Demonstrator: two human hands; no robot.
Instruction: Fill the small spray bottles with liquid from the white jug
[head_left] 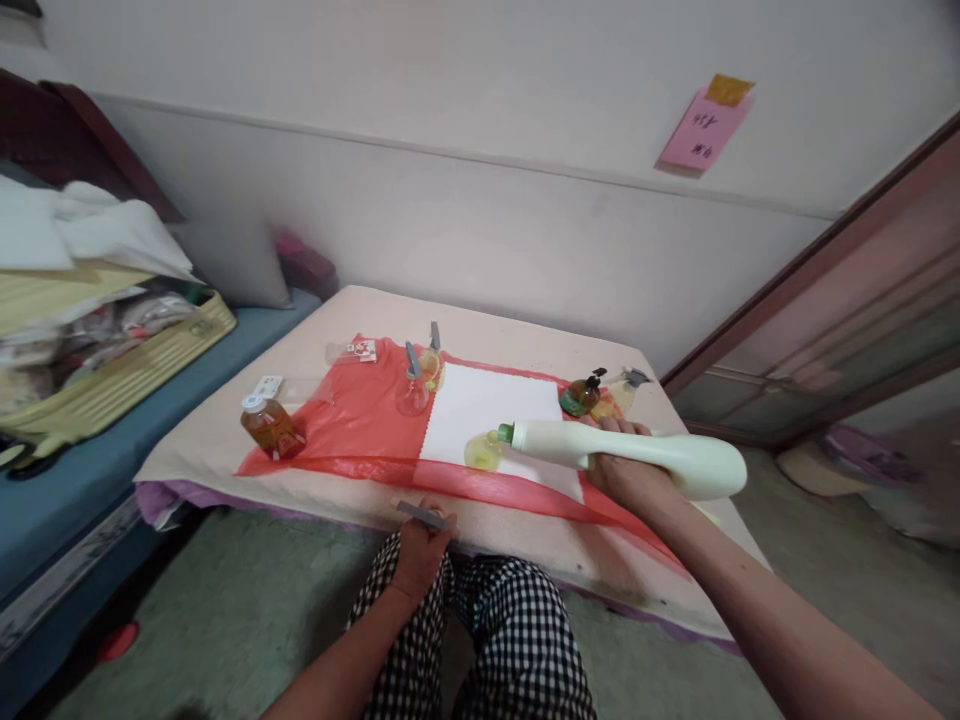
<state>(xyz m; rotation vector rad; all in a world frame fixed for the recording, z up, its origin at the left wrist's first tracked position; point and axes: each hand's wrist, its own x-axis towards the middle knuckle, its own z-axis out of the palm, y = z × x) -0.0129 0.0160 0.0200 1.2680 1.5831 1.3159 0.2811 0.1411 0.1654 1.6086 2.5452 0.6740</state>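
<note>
My right hand (pixel 619 460) is wrapped round the middle of a large pale green bottle (pixel 686 465), which lies nearly level in the air. Its green spout (pixel 505 433) points left, at the mouth of a small clear bottle (pixel 482 455) with yellowish liquid inside. That small bottle is on a white sheet (pixel 499 400), over red plastic (pixel 360 410). Low at the table's front edge, my left hand (pixel 421 545) is closed on a grey pump head (pixel 424 515), like those on two small clear bottles (pixel 412 395) behind the sheet. Whether the spout touches the small bottle, I cannot tell.
An amber jar (pixel 271 428) with a white lid stands at the left. A dark pump bottle (pixel 581 397) and another grey-topped bottle (pixel 624 392) stand on the right. An open yellow suitcase (pixel 172 340) lies on the blue bed (pixel 97 470). A wall (pixel 480 220) rises behind the table.
</note>
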